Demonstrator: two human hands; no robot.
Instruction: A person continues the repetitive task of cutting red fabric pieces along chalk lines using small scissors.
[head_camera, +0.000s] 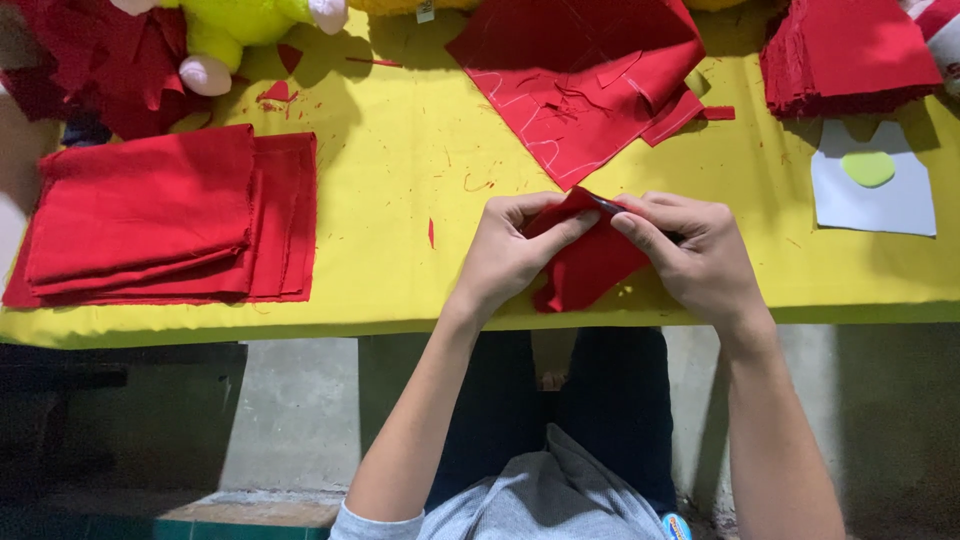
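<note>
Red fabric piece (585, 262): judged light, soft, limp; best gripped at its folded upper edge. It lies at the near edge of the yellow table (400, 200). Left hand (505, 250) and right hand (690, 250) both pinch that edge. 1 folded red stack (160, 215) sits well left.

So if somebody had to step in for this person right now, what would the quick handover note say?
Left hand: pinching the left side of a small red cloth piece at the near edge of the yellow table.
Right hand: gripping the same piece, with a thin dark tool under the fingers; what kind, cannot tell.
Nearby: folded red fabric at left, a chalk-marked red sheet ahead, a stack of red pieces and a white template at right.
Done: scraps show cutting. Left: this piece, in hand.
</note>
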